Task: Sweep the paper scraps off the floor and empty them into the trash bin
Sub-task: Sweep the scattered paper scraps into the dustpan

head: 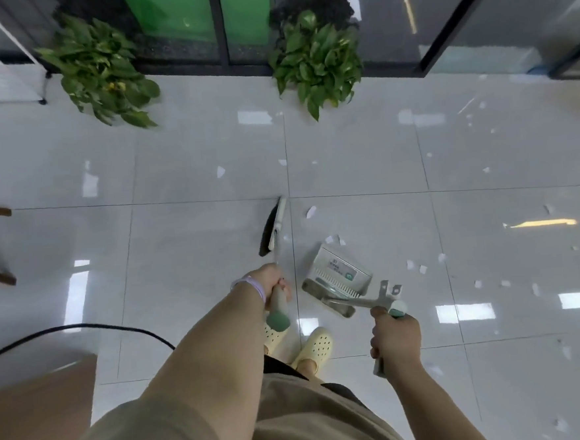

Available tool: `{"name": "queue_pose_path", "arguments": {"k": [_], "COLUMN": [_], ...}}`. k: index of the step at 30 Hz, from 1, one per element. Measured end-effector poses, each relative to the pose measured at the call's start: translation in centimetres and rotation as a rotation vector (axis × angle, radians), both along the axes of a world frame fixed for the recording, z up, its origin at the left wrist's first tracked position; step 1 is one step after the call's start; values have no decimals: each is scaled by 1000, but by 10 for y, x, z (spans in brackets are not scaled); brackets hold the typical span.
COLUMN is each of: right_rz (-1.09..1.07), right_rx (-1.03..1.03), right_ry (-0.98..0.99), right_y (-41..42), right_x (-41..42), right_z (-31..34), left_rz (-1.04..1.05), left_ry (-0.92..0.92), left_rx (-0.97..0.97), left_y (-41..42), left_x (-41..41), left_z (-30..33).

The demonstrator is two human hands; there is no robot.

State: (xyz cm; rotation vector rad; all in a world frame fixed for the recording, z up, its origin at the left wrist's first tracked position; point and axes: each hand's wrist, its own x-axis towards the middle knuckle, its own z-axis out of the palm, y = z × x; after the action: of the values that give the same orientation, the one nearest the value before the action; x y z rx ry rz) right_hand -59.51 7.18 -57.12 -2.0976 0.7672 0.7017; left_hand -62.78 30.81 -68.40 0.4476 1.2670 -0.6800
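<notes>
My left hand [269, 283] grips the green-tipped handle of a broom whose dark-bristled head [272, 228] rests on the glossy white tiles ahead of me. My right hand [394, 334] grips the handle of a grey long-handled dustpan [335, 273], which sits on the floor just right of the broom. White paper scraps [311, 211] lie scattered on the floor, some near the dustpan's mouth [332, 239], more to the right [422, 269] and far right [486, 170]. No trash bin is in view.
Two leafy potted plants [99, 71] [317, 60] stand by the glass wall at the back. A white wheeled rack [8, 85] is at the far left. A brown tabletop corner [37, 409] and a black cable [83, 327] lie at my left. My feet in pale clogs [313, 348] are below.
</notes>
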Motion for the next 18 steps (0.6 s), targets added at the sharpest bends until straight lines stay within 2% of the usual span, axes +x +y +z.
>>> {"name": "queue_pose_path", "arguments": {"k": [6,10,13,18], "right_rz": [-338,-451,-467,-413], "right_rx": [103,242,217,190], "right_ry": [-63,-19,-72,-105], "right_y": [-76,-128,-153,-143], "right_x": [25,59,78,82], "right_z": [10,25,31,13], "left_rz": [-180,-261,-293,-221], "left_ry": [-79,-117,-132,-148], "left_rx": [-305,-373,-325,-124], "left_y": [-99,-158,-163,-113], "left_x": [55,72,78,83], "left_z": [7,26,42,66]}}
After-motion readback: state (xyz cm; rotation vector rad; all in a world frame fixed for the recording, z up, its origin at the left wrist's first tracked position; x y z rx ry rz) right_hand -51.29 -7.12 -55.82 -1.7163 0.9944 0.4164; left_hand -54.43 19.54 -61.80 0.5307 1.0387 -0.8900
